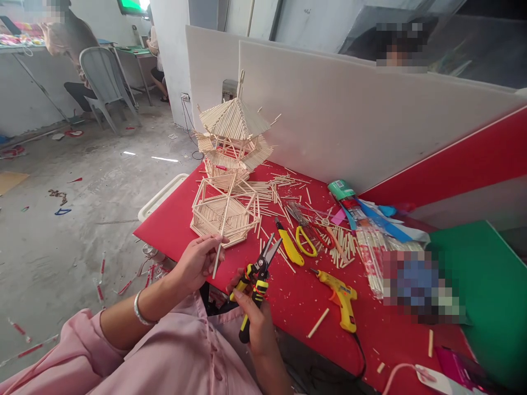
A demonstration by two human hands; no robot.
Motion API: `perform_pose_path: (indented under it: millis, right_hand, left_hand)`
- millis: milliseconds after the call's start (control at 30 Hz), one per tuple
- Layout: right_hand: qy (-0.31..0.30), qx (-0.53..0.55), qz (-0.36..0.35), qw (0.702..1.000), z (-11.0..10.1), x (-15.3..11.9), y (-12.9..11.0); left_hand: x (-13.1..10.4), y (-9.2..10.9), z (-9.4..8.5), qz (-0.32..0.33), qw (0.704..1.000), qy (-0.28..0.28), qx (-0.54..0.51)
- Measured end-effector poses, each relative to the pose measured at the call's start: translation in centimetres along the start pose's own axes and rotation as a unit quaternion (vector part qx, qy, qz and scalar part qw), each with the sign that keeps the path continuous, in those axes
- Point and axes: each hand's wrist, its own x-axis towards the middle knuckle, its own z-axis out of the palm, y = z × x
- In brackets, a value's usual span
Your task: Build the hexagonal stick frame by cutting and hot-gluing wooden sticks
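Note:
My left hand [202, 258] pinches a thin wooden stick [217, 261] near the table's front edge. In my right hand [257, 318] is a pair of cutting shears [260, 269] with black and yellow handles, its blades spread apart and pointing away from me. Just beyond the stick lies an octagonal-looking frame of glued sticks [242, 227] with a slatted base. Behind it rises a pagoda model [236, 120] made of the same pale sticks, with a pointed roof.
On the red table [288, 302] are a yellow glue gun [341, 302], a yellow utility knife [290, 244], yellow-handled scissors [304, 236], loose sticks and packaged sticks [368, 258]. White panels [308, 109] stand behind. A plastic chair [105, 77] and people are farther left.

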Motion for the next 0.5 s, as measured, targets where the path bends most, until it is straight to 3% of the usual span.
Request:
perform_pose_path:
  millis: [500]
  right_hand:
    - [0.005,-0.02,-0.007,1.0,0.18,-0.25,-0.05]
  left_hand:
    - [0.15,-0.36,0.2,-0.006,1.0,0.003,-0.014]
